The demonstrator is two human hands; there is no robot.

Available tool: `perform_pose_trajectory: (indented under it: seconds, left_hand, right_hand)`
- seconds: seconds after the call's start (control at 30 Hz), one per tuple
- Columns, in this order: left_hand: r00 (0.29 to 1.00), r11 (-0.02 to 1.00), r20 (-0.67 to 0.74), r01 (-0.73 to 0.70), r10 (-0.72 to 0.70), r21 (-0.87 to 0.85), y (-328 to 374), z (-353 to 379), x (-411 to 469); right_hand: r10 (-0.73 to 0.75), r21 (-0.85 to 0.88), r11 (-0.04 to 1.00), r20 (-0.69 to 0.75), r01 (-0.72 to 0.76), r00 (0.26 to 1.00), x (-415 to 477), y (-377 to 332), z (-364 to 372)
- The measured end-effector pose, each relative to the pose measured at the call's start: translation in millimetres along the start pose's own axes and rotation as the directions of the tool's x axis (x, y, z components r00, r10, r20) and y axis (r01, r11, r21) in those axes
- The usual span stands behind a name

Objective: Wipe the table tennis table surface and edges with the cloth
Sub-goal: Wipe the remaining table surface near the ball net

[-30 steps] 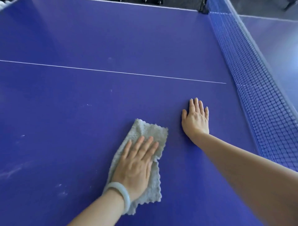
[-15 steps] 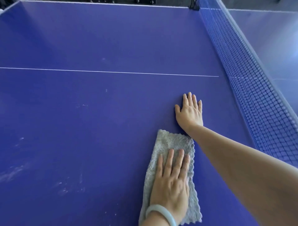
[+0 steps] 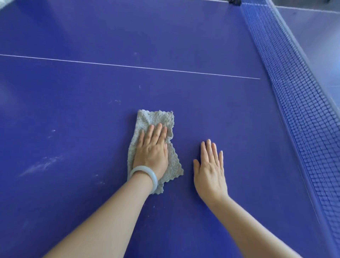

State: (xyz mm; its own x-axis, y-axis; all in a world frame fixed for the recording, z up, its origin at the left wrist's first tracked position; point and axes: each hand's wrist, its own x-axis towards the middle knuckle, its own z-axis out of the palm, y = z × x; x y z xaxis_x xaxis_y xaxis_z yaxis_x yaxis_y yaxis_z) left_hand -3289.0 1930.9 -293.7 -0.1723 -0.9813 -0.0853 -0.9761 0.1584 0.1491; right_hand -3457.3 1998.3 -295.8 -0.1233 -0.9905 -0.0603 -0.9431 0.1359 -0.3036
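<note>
A grey fluffy cloth [image 3: 154,119] lies flat on the blue table tennis table [image 3: 73,101], near the middle of the view. My left hand [image 3: 152,151], with a pale bangle on the wrist, presses down on the cloth with straight fingers. My right hand [image 3: 209,169] rests flat on the bare table surface just right of the cloth, fingers straight and together. Pale dusty smears [image 3: 40,165] mark the surface to the left of the cloth.
A blue net [image 3: 303,110] runs along the right side from the far edge toward me, with the other table half behind it. A white centre line [image 3: 128,66] crosses the table beyond the cloth. A black net clamp [image 3: 234,2] sits at the far edge.
My left hand has slid the cloth to the left and away from me, off from under my right forearm. My right hand now lies nearer to me in the view.
</note>
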Motion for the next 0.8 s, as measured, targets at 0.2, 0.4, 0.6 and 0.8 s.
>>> perform_pose_trajectory:
  seconds: [0.2, 0.4, 0.6, 0.8]
  left_hand:
    - [0.984, 0.975, -0.008, -0.179, 0.180, -0.134, 35, 19, -109]
    - [0.945, 0.943, -0.006, -0.325, 0.326, 0.069, -15, 11, -128]
    - [0.979, 0.976, -0.013, 0.203, -0.203, 0.074, -76, -2, -82]
    - [0.995, 0.995, 0.028, -0.093, 0.093, -0.021, 47, 27, -177]
  right_hand:
    - [0.122, 0.178, 0.978, -0.056, -0.110, 0.991, -10, -7, 5]
    - [0.077, -0.107, 0.991, 0.009, -0.076, 0.997, -10, -11, 13]
    - [0.082, -0.094, 0.992, -0.036, -0.085, 0.996, -10, -10, 16]
    - [0.092, -0.066, 0.993, -0.043, -0.095, 0.995, -8, -9, 14]
